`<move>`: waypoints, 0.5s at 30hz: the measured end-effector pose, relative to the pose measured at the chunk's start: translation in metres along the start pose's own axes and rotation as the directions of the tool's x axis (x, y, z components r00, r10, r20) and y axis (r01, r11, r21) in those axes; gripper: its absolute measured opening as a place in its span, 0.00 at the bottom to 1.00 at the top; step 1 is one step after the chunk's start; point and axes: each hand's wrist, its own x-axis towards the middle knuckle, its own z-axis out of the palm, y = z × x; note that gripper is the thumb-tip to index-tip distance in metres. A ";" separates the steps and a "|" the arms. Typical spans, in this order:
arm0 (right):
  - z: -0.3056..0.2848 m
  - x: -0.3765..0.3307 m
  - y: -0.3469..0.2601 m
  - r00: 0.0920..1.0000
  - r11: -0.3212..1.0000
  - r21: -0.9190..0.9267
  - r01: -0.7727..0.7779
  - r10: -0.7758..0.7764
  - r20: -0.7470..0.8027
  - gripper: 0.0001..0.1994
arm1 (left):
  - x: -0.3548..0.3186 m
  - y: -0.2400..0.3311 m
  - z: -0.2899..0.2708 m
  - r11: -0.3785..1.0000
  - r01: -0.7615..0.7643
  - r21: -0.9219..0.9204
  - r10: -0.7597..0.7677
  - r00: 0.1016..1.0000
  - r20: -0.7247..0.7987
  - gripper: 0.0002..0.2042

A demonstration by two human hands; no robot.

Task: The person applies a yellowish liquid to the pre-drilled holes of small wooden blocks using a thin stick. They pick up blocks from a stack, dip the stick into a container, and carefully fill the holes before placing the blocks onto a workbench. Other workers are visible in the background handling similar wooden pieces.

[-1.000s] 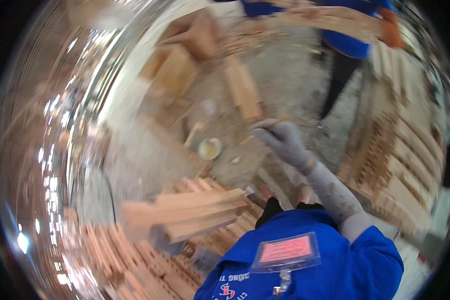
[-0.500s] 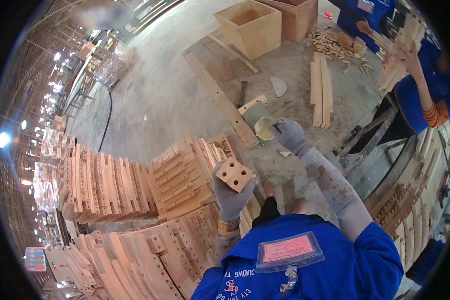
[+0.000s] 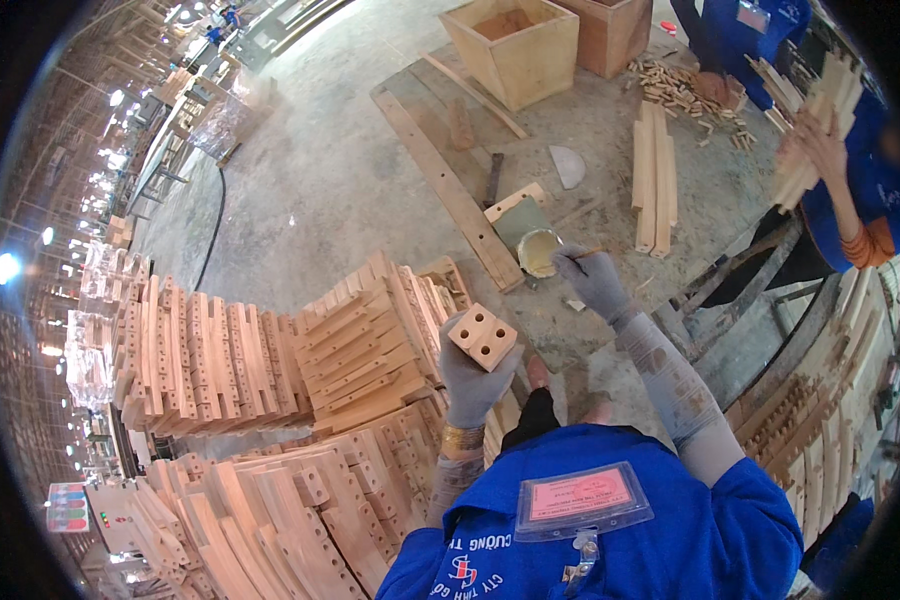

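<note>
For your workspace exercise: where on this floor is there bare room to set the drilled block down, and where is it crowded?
Free: the concrete floor left of the long plank, up to the open crates. Crowded: the stacked wood pieces by the left hand, and around the glue cup by the right hand.

We see our grey-gloved left hand (image 3: 467, 375) around a pale tan wooden block (image 3: 482, 338); beneath our grey-gloved right hand (image 3: 592, 280), a small tub (image 3: 537, 252) shows cream-yellow; our sleeves are blue.

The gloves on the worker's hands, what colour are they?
Grey, on both the left hand and right hand, head view.
</note>
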 end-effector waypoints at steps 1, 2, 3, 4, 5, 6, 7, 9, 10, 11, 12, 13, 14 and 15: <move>0.000 -0.003 0.003 0.998 0.997 0.058 -0.054 0.055 -0.016 0.12 | 0.000 -0.001 0.001 1.000 0.000 -0.023 0.000 1.000 0.005 0.31; 0.000 -0.006 0.005 0.994 0.987 0.118 -0.107 0.110 -0.025 0.11 | 0.000 -0.003 0.002 0.999 0.001 -0.045 -0.001 1.000 0.006 0.31; -0.001 -0.009 0.007 0.983 0.958 0.236 -0.165 0.178 -0.035 0.11 | -0.001 -0.004 0.003 0.999 0.002 -0.054 -0.002 1.000 0.010 0.31; -0.003 -0.012 0.009 0.969 0.911 0.351 -0.217 0.246 -0.038 0.11 | -0.001 -0.005 0.004 0.998 0.003 -0.062 -0.003 1.000 0.014 0.31; -0.004 -0.012 0.004 0.950 0.848 0.459 -0.264 0.310 -0.027 0.10 | -0.001 -0.008 0.004 0.998 0.004 -0.070 -0.003 1.000 0.013 0.31; -0.006 -0.013 -0.002 0.939 0.792 0.545 -0.274 0.343 -0.026 0.10 | -0.002 -0.010 0.002 0.999 -0.011 -0.031 0.012 1.000 0.013 0.31; -0.010 -0.015 -0.007 0.927 0.728 0.626 -0.280 0.375 -0.021 0.11 | -0.002 -0.012 -0.001 1.000 -0.027 0.009 0.027 1.000 0.015 0.31; -0.024 -0.013 -0.025 0.904 0.646 0.714 -0.271 0.426 -0.043 0.11 | -0.002 -0.011 0.002 1.000 -0.016 0.000 0.016 1.000 0.024 0.31; -0.031 -0.010 -0.033 0.894 0.631 0.731 -0.259 0.444 -0.066 0.10 | -0.002 -0.007 0.004 0.999 0.010 -0.041 -0.009 1.000 0.029 0.31; -0.040 -0.008 -0.045 0.883 0.620 0.746 -0.245 0.459 -0.092 0.10 | -0.001 -0.003 0.008 0.996 0.035 -0.086 -0.032 0.999 0.037 0.31; -0.046 -0.004 -0.061 0.903 0.634 0.743 -0.215 0.419 -0.097 0.10 | -0.002 -0.002 0.009 0.996 0.021 -0.086 -0.019 0.999 0.027 0.30; -0.051 -0.001 -0.077 0.920 0.646 0.741 -0.184 0.379 -0.101 0.10 | -0.001 -0.002 0.011 0.996 0.008 -0.086 -0.006 1.000 0.017 0.30; -0.057 0.001 -0.097 0.935 0.659 0.736 -0.151 0.337 -0.109 0.09 | -0.001 -0.002 0.013 0.996 -0.006 -0.090 0.007 1.000 0.010 0.29; -0.061 0.001 -0.116 0.956 0.697 0.706 -0.128 0.275 -0.098 0.09 | 0.000 -0.003 0.012 0.999 -0.054 0.008 0.053 0.997 0.054 0.30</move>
